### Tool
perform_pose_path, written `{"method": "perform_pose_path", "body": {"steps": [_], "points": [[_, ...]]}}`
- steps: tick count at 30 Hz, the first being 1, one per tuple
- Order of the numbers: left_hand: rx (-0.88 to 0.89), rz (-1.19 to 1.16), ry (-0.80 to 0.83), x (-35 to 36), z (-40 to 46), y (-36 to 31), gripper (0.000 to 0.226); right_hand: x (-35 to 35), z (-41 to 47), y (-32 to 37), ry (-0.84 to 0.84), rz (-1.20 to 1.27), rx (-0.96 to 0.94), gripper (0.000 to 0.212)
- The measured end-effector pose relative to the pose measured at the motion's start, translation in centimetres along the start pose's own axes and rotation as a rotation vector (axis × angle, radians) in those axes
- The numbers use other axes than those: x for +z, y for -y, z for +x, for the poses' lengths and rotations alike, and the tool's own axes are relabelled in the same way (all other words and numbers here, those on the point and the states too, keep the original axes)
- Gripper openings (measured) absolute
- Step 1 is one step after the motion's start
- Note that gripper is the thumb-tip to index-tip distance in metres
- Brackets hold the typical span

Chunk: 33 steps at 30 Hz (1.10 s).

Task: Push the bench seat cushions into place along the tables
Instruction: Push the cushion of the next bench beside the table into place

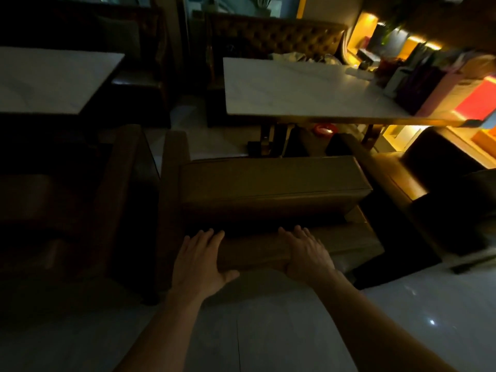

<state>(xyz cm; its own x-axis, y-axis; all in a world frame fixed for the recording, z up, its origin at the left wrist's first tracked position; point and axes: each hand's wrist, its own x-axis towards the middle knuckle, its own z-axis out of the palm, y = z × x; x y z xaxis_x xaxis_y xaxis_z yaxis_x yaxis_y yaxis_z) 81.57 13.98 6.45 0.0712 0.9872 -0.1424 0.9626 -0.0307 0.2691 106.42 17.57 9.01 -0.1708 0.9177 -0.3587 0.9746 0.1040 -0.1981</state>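
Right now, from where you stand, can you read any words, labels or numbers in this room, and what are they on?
No text can be read.
The books or boxes at the right end of the white table may carry print: too blurred and dim.
The red panel beside them: no lettering shows.
The brown seat cushion: no label visible.

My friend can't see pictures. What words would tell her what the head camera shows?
Two bare hands, left hand and right hand, press flat on the near edge of a brown bench seat cushion in a dim restaurant. Beyond it stands a white marble-look table, with another white table to the left.
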Motion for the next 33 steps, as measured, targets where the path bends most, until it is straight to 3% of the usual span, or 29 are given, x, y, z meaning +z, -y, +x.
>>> {"method": "perform_pose_path", "body": {"steps": [8,16,22,33], "points": [[0.037,0.026,-0.058,-4.4,-1.7,-4.1,0.106,-3.5,-5.5,-0.7,-0.091,-0.010,0.013,0.101],[0.052,0.062,-0.086,-5.6,-3.4,-14.0,0.105,-6.7,-9.9,-8.6,-0.149,0.036,0.003,0.098],[0.072,0.071,-0.087,-4.3,-2.8,-26.0,0.106,-9.8,-13.5,-19.6,-0.190,0.031,-0.011,0.098],[0.251,0.037,-0.069,0.5,2.3,-49.5,0.105,-14.9,-17.5,-42.5,-0.271,0.086,0.168,0.100]]}}
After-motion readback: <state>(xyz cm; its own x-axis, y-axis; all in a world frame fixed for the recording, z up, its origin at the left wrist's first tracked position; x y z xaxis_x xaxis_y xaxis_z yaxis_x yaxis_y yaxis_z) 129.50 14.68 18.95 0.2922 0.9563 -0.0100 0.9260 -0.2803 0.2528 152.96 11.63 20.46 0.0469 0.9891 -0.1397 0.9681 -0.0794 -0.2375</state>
